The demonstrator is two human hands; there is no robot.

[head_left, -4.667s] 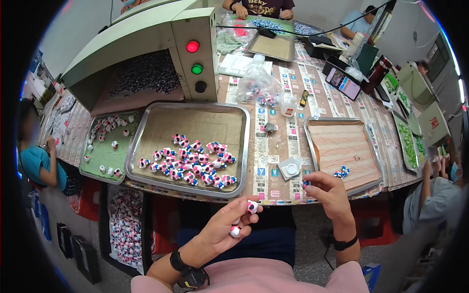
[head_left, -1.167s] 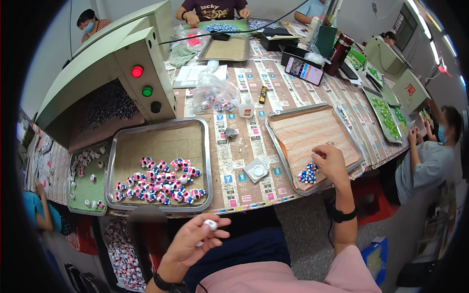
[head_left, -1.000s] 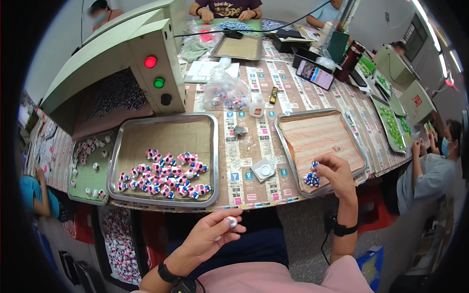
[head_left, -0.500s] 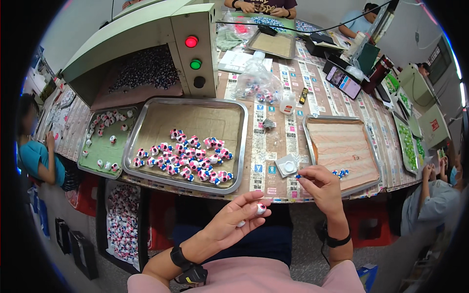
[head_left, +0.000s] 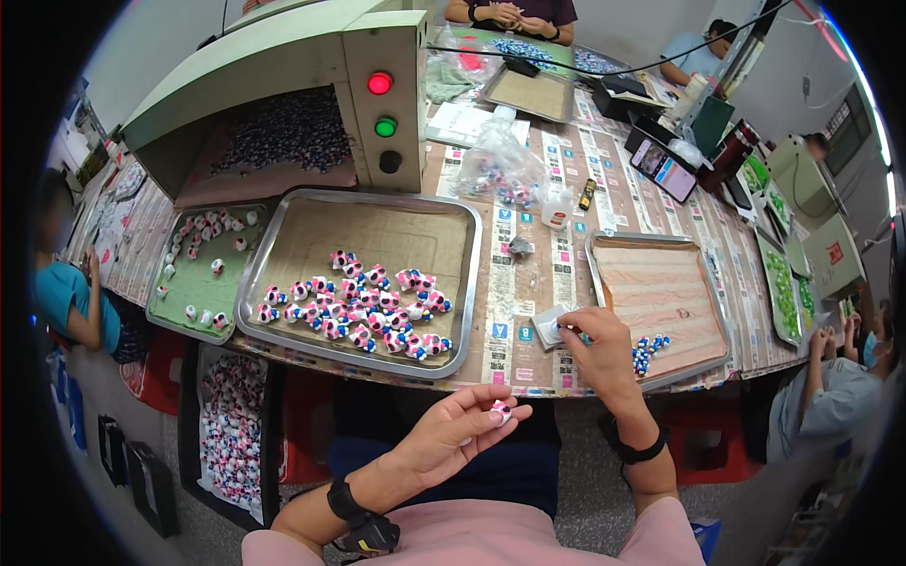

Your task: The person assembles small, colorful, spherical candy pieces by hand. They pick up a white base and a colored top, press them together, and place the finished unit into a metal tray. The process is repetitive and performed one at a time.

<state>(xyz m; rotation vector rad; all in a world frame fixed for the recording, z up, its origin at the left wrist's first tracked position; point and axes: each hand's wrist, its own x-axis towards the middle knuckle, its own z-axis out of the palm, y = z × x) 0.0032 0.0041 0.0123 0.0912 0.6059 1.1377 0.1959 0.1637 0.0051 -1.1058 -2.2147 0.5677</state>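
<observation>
My left hand [head_left: 448, 429] is closed around a small figurine head [head_left: 501, 412], white and pink with a dark patch, held between thumb and fingers in front of the table edge. A second white bit shows lower in that hand, mostly covered. To the right, my right hand [head_left: 596, 349] pinches a small blue figurine piece, now hidden by the fingertips, over a small white dish [head_left: 548, 326] on the table. Just beside this hand, several blue figurine pieces [head_left: 649, 355] lie in the lower left corner of a paper-lined tray [head_left: 675, 283].
A metal tray [head_left: 396, 222] holds several joined figurines [head_left: 377, 311]; a green tray [head_left: 179, 297] holds loose heads. Behind stands a machine [head_left: 382, 156] with lit buttons. A glue bottle [head_left: 557, 209], plastic bag [head_left: 505, 160] and phone [head_left: 663, 170] lie further back. Co-workers sit around.
My right hand has moved slightly left and up, bringing the blue piece from beside the white dish to over it. My left hand has tilted the head a little. More blue pieces are now uncovered.
</observation>
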